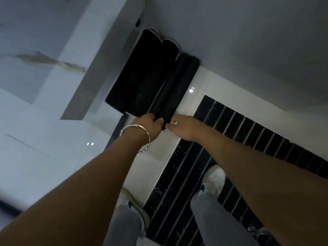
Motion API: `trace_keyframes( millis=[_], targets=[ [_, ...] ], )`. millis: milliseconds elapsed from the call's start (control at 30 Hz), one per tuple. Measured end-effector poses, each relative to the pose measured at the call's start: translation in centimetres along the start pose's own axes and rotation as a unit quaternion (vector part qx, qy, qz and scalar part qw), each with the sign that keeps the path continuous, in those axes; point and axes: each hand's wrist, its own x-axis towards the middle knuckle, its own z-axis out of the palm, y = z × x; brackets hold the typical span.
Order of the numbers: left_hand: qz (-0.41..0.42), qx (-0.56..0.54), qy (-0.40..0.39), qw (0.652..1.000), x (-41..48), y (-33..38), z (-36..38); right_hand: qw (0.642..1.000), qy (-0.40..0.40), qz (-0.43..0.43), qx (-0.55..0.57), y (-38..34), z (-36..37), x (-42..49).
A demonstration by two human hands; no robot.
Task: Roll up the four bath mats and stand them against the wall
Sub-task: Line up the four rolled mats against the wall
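Left fingers (158, 121) are curled over the near end of the rightmost mat (174, 89), gripping it from the left. The right thumb (173, 122) is pressed on the same end from the right. The other right fingers are hidden behind the roll, so it reads as a pinch, but I can't tell how deep. Left hand (150, 123) and right hand (183, 129) sit close together with only the roll end between them, both arms stretched forward. A thin metal bangle (136, 137) hangs loose on the left wrist. The held mat is rolled, dark and upright-ish, its far end down at the foot of the grey wall (248, 41). It looks like two dark ridges side by side; one roll or two is unclear in this light. Touching its left side are more rolled mats (140, 73), black with pale edging at both ends. They are packed in a row into the corner between the wall and a lighter marbled panel (44, 59). Exact count is hard to tell. The floor (204, 86) by the rolls is glossy white tile. A dark slatted strip (234, 125) runs beside it under the right arm. Two white shoes (215, 176) and grey trouser legs (209, 210) show at the bottom, one foot on the strip and one on the white tile.
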Motion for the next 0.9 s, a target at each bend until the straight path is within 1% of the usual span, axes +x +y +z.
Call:
trace_keyframes(
  millis=[67,133,267,333,433,533,667,767,833,900],
  targets=[
    [-0.007,-0.010,0.004,1.000,2.6,-1.0,1.9,1.000,-0.001,0.000,0.014,1.4,1.6,2.7],
    [-0.019,-0.037,0.013,0.999,5.8,-2.4,3.7,0.999,0.015,-0.002,0.029,2.7,3.0,5.7],
    [-0.077,-0.135,0.005,0.988,11.4,-5.9,7.5,1.000,0.027,0.000,0.016,4.9,6.8,12.0],
    [-0.116,-0.212,-0.003,0.970,14.0,-7.5,9.3,0.998,0.063,-0.005,0.000,5.7,8.4,15.1],
    [-0.155,-0.332,0.021,0.930,18.5,-9.0,11.7,0.991,0.130,-0.018,-0.038,6.5,10.2,19.1],
    [-0.177,-0.416,0.062,0.890,22.4,-10.0,13.6,0.972,0.201,-0.060,-0.109,6.8,11.6,22.0],
    [-0.169,-0.508,0.108,0.838,25.6,-10.4,14.4,0.920,0.267,-0.135,-0.252,7.3,13.1,25.1],
    [-0.186,-0.560,0.119,0.798,27.1,-9.8,14.1,0.885,0.287,-0.156,-0.331,8.6,13.3,26.1],
    [-0.197,-0.603,0.124,0.763,27.1,-9.5,14.2,0.858,0.303,-0.185,-0.372,8.9,13.4,26.4],
    [-0.190,-0.651,0.134,0.722,26.9,-8.9,14.4,0.835,0.314,-0.208,-0.401,8.9,13.3,26.8]
  ],
)
